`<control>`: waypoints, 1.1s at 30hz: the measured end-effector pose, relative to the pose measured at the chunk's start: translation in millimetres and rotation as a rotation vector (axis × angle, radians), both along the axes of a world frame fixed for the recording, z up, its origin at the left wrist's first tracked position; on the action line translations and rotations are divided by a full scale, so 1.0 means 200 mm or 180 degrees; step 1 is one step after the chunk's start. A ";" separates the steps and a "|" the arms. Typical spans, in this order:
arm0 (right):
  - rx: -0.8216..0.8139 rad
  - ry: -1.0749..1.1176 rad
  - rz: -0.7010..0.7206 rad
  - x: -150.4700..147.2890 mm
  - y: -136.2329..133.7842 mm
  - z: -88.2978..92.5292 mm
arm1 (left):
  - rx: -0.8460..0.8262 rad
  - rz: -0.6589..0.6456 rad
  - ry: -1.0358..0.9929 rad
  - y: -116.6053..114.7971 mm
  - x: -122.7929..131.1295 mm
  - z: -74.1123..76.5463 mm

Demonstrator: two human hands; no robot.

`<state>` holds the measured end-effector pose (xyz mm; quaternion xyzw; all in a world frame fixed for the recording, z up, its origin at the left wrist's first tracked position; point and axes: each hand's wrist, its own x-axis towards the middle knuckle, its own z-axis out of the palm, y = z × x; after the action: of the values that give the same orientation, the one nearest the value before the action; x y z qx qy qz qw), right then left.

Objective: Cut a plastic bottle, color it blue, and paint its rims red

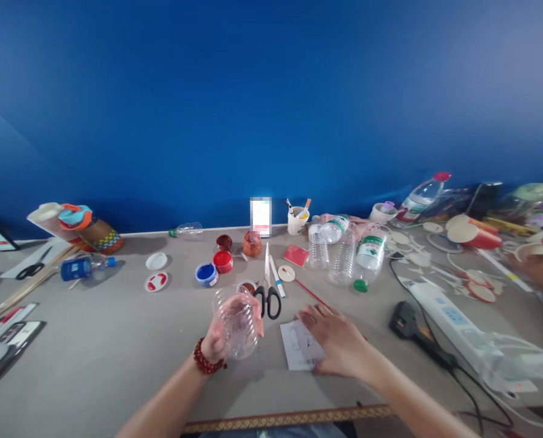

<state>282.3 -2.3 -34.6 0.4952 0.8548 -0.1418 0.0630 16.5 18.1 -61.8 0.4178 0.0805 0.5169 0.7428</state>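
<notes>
My left hand, with a red bead bracelet at the wrist, is wrapped round a clear ribbed plastic bottle section. My right hand lies palm down over a white paper with small line drawings, its fingers stretched out. A thin red stick runs up to those fingers; whether they touch it I cannot tell. Beyond the bottle section, black-handled scissors lie beside a white marker. Paint pots in blue, red and dark red stand behind it.
Clear bottles cluster at the back right. A glue gun and a white power strip with cables lie to the right. Another person's hand is at the far right. A blue-labelled bottle lies on the left.
</notes>
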 end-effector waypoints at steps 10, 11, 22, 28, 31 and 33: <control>0.0121 0.0044 0.0151 0.01 0.00 -0.03 | 0.0019 -0.0015 0.0039 0.00 -0.01 0.00; 0.0158 0.0078 0.0159 0.01 0.00 -0.04 | 0.0022 -0.0019 0.0046 0.00 -0.01 0.01; -0.0122 -0.0052 -0.0028 -0.04 0.16 0.01 | 0.0073 0.0071 -0.0059 -0.02 0.00 0.02; 0.0160 0.0163 -0.0010 -0.01 0.16 -0.01 | 0.0050 0.0034 -0.0054 -0.02 0.01 0.03; 0.0382 0.0612 -0.0116 -0.02 0.16 0.03 | 0.0030 0.0041 -0.0058 -0.02 0.01 0.04; 0.0494 0.0946 -0.0166 -0.03 0.17 0.08 | 0.0035 0.0035 -0.0048 -0.02 0.02 0.05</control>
<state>276.3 30.9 -19.2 0.4942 0.8500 -0.1485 -0.1062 19.8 13.8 -52.3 0.4176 0.0744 0.5245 0.7382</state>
